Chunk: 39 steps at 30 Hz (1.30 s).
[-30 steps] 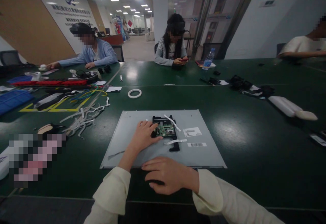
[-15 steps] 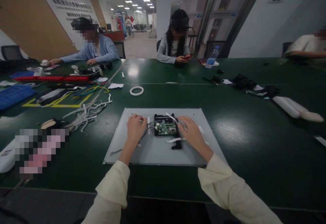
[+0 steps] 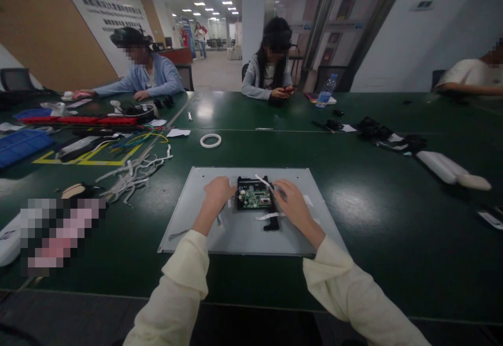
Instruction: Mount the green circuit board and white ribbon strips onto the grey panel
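A green circuit board sits in a black plastic frame on a light grey panel. My left hand is closed at the frame's left edge, fingers pinched together on a grey cable that hangs out below it; the fingertips are partly hidden. On the right side of the board, my right hand is curled around a flat ribbon cable whose white end sticks out toward the board's top. A second white strip lies under that hand, above a black bracket piece.
Loose grey ribbon cables lie to the left, near a blue tray. Beyond the panel is a roll of white tape. Co-workers sit across the green table, one holding a phone. A water bottle stands at the back.
My left hand has moved right, up to the frame's edge, and turned with its fingers drawn in, covering the cables seen there before. My right hand has barely moved.
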Motion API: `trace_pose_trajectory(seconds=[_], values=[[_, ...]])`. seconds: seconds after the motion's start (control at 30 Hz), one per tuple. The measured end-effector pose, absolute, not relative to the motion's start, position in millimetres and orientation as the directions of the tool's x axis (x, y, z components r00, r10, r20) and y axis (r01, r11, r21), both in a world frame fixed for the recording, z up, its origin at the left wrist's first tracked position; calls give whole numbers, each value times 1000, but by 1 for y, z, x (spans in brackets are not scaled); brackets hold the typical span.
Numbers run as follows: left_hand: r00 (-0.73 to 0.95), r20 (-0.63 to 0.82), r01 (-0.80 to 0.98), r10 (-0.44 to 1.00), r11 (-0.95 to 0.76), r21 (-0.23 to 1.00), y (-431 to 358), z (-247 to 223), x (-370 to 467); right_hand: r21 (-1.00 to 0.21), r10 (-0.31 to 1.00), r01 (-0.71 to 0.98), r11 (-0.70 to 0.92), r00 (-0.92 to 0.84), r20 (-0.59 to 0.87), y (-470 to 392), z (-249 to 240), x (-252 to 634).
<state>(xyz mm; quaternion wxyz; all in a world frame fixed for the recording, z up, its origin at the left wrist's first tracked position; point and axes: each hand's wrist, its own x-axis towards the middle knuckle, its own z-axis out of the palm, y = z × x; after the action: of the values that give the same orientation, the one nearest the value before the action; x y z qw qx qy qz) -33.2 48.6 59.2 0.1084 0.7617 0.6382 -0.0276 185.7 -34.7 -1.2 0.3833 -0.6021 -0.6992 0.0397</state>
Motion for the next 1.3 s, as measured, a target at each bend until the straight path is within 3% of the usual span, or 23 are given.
trace_pose_trajectory(seconds=[0.47,0.73,1.03,1.3], values=[[181,4,983,983,-181,37,30,52,-28,-519,880,813,264,16,474,-36,2,181],[175,-15,958,984,-167,233,43,43,-44,-541,901,802,252,9,434,-37,2,181],[155,78,930,985,-173,323,42,41,-43,-559,899,793,241,35,437,-34,-6,184],[149,202,758,968,-243,605,58,45,-58,-572,896,785,237,51,441,-33,-8,185]])
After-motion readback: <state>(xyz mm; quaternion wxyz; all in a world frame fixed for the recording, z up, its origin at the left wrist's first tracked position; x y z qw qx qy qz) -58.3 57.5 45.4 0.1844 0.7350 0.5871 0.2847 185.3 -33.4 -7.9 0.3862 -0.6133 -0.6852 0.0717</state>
